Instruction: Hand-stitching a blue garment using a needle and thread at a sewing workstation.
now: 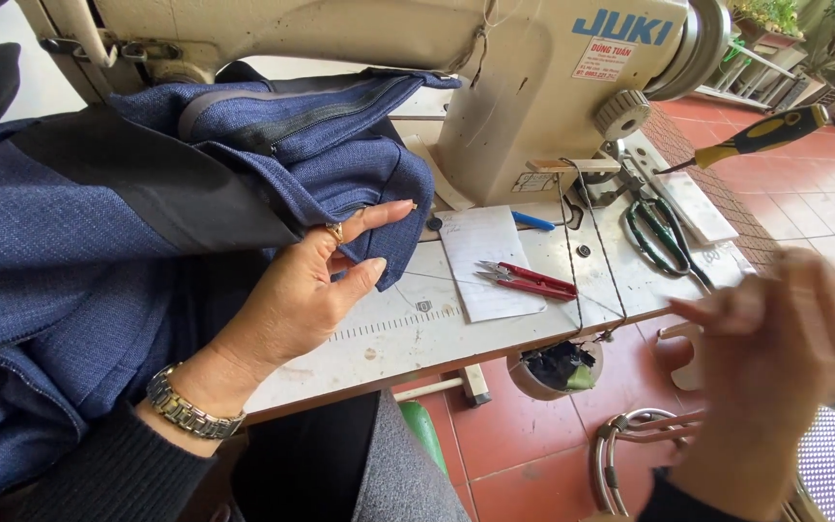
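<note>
Blue fabric (99, 251) lies bunched over the bench's left end under the sewing machine (495, 77), steadied by the left hand (311, 290) with fingers spread, while the blurred right hand (775, 348), off the right edge, seemingly pinches something unseen; a small hanging cup (524, 379) under the front edge holds dark scraps.

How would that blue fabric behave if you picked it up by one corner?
The blue fabric would probably flop and sag: it already lies in soft folds under the left hand. It looks fairly heavy, since a big bundle spills off the table into the lap. Its coarse weave likely grips rather than slips, so a push would bunch it.
</note>
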